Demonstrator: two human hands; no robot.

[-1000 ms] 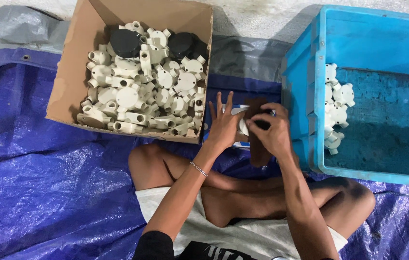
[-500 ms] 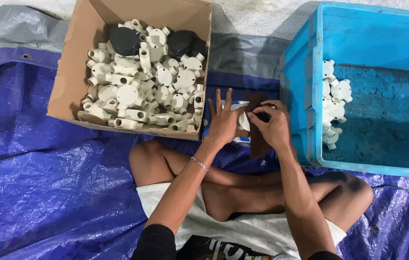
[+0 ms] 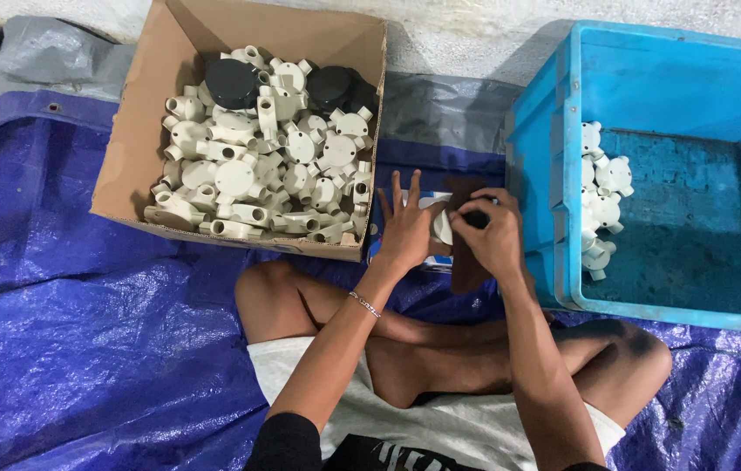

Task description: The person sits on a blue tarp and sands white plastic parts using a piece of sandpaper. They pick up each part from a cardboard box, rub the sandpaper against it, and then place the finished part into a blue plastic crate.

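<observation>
- A white fitting [image 3: 443, 227] is pinched by the right hand [image 3: 490, 234], fingers curled over its top, above a dark board [image 3: 466, 262].
- The fitting's left edge is steadied by the left hand [image 3: 404, 228], palm down, fingers spread and straight, nothing gripped.
- Both hands are held over the crossed legs [image 3: 440, 349], between the box and the crate.
- A cardboard box [image 3: 126, 166], heaped with white fittings and two black discs [image 3: 231, 83], is seen just left of the hands.
- A blue crate [image 3: 536, 139] is seen just right of them; a few white fittings [image 3: 601, 196] are gathered against its left wall.
- Everything is laid on a blue tarp [image 3: 83, 331].
</observation>
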